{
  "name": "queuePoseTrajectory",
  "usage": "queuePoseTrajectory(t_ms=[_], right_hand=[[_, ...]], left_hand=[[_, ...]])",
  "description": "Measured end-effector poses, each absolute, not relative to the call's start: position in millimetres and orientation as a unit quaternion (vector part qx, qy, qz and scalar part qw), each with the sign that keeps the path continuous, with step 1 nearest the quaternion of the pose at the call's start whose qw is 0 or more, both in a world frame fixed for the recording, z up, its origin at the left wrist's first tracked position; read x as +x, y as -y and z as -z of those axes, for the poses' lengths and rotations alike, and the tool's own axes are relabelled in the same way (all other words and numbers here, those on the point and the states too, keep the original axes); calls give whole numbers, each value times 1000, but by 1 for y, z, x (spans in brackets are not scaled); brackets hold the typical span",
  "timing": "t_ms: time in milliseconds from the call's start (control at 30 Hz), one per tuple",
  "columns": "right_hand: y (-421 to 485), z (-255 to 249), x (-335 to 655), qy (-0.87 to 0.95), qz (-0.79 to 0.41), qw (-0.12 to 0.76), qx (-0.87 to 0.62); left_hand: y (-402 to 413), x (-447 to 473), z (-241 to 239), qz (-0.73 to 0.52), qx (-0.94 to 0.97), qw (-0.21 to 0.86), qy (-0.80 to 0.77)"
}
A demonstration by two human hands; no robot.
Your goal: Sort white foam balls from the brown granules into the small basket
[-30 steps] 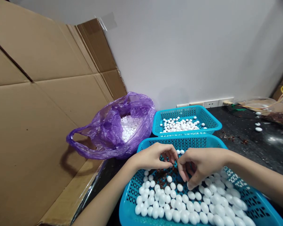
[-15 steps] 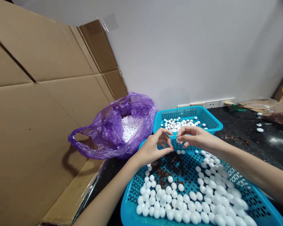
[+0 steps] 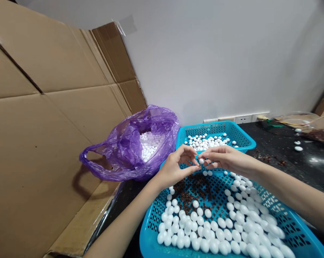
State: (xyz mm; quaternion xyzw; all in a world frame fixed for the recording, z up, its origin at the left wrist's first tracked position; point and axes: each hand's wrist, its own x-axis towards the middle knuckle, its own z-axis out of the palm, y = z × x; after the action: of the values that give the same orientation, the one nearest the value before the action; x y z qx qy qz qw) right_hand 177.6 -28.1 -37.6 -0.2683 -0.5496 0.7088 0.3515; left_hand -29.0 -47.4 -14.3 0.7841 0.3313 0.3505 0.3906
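Observation:
Both hands meet above the far rim of the near blue basket (image 3: pixel 151 229). My left hand (image 3: pixel 178 166) and my right hand (image 3: pixel 222 157) pinch one small white ball (image 3: pixel 201 161) between their fingertips. Many white balls (image 3: pixel 218 229) lie in the near basket, with a patch of dark red-brown bits (image 3: pixel 190 195) at its far left. Behind the hands stands a second blue basket (image 3: pixel 239 134) holding smaller white balls.
A purple plastic bag (image 3: pixel 124 150) of small white balls sits left of the baskets. Flattened brown cardboard (image 3: pixel 43 125) leans along the left. The black counter (image 3: pixel 299 168) on the right carries loose white balls, dark crumbs and a clear bag. Wall sockets (image 3: pixel 241 118) sit behind.
Both hands rose from inside the near basket to above its far rim. They now hold a white ball between their fingertips.

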Motion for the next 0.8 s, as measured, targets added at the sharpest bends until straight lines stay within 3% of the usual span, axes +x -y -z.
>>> queuePoseTrajectory(t_ms=[800], right_hand=[[30,38,179,617,-645,376,-249]], left_hand=[[47,-29,15,-364,775,413,-311]])
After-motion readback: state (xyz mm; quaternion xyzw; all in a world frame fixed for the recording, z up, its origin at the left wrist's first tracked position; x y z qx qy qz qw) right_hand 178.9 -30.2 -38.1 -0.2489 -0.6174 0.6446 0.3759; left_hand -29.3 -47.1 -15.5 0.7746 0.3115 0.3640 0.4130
